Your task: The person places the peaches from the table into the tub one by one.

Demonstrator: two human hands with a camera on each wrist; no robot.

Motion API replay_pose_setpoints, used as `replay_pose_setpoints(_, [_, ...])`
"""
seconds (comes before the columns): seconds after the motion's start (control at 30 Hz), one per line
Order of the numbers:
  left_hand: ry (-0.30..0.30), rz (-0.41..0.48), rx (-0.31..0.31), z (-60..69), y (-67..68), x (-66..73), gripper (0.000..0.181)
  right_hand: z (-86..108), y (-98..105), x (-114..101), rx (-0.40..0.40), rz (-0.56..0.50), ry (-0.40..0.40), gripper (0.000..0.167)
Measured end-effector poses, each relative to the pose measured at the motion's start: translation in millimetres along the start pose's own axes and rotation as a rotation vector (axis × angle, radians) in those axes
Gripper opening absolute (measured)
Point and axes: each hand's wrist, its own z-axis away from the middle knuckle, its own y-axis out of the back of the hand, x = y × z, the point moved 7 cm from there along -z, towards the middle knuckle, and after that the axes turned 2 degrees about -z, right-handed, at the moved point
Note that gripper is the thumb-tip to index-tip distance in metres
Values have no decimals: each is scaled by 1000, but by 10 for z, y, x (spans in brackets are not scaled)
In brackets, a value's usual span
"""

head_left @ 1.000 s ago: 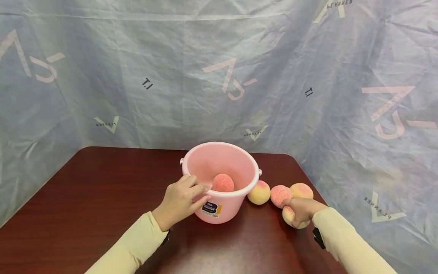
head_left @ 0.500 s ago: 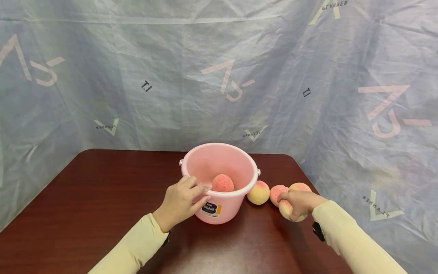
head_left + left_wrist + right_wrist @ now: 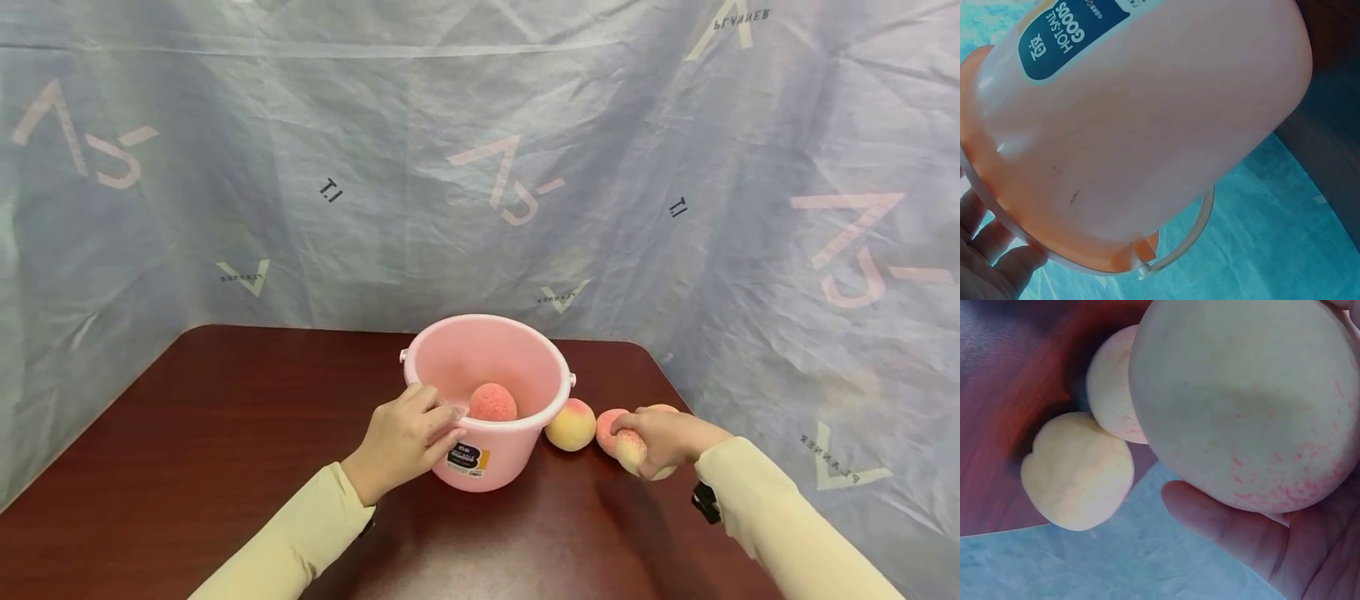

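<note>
A pink plastic bucket (image 3: pixel 513 454) stands on the table, and one reddish-pink peach (image 3: pixel 492 402) lies inside it. My left hand (image 3: pixel 405 437) holds the bucket's near rim at its left, thumb outside; the left wrist view shows the bucket wall (image 3: pixel 1147 137) and a thumb (image 3: pixel 1019 265) at the rim. To the right of the bucket, my right hand (image 3: pixel 671 437) grips a pale yellow peach (image 3: pixel 630 452) with red speckles. That held peach (image 3: pixel 1241 406) fills much of the right wrist view, the thumb along its side.
Beside the bucket's right wall sits a yellow-pink peach (image 3: pixel 572 425). A pink peach (image 3: pixel 607 429) is next to it, and another peach (image 3: pixel 663 407) is mostly hidden behind the right hand. The dark red table (image 3: pixel 225 433) ends at a grey curtain (image 3: pixel 360 242).
My right hand has risen slightly with the speckled peach, up off its earlier spot. The left hand keeps its hold on the rim, and the bucket stays put.
</note>
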Motion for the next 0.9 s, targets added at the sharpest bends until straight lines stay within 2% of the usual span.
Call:
replay_pose_setpoints(0.17, [12, 3, -15, -24, 3, -6, 23, 33, 104, -44, 31, -27, -24, 57])
replay_pose_setpoints(0.47, [35, -18, -28, -2, 26, -27, 24, 33, 273, -208, 112, 8, 27, 56])
replay_pose_setpoints(0.9, [38, -16, -25, -15, 3, -1, 23, 43, 404, -284, 88, 1, -1, 54])
